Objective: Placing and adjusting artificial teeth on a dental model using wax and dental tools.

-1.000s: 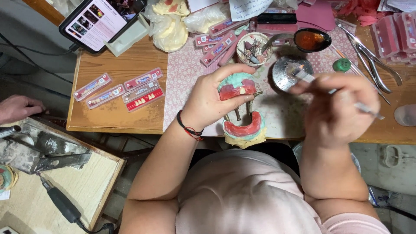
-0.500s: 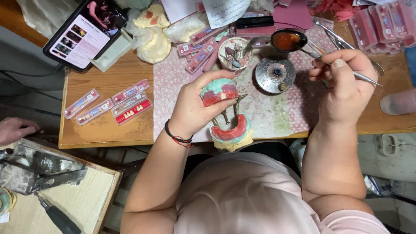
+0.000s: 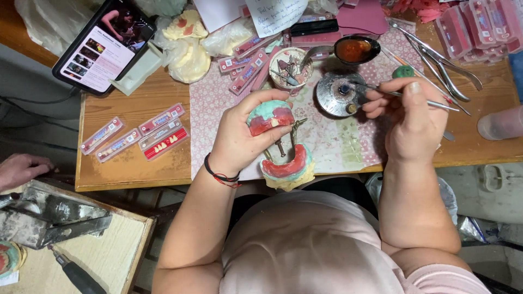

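Note:
My left hand (image 3: 239,139) grips a dental articulator with a green and red wax denture model (image 3: 269,117) on top and a second red and yellow model (image 3: 287,169) below, at the table's front edge. My right hand (image 3: 408,117) pinches a thin metal instrument (image 3: 441,103) whose tip reaches toward a round metal burner (image 3: 335,93). A small dish of orange melted wax (image 3: 354,50) sits just behind the burner.
Several strips of artificial teeth (image 3: 158,130) lie on the wooden table (image 3: 131,163) at left. A phone (image 3: 101,46) leans at the back left. Pliers (image 3: 436,57) and pink boxes (image 3: 479,24) lie at right, a cup of tools (image 3: 290,66) in the middle. Another person's hand (image 3: 19,169) rests at far left.
My right hand has moved with the instrument from the front right toward the burner. The left hand keeps holding the articulator in about the same place.

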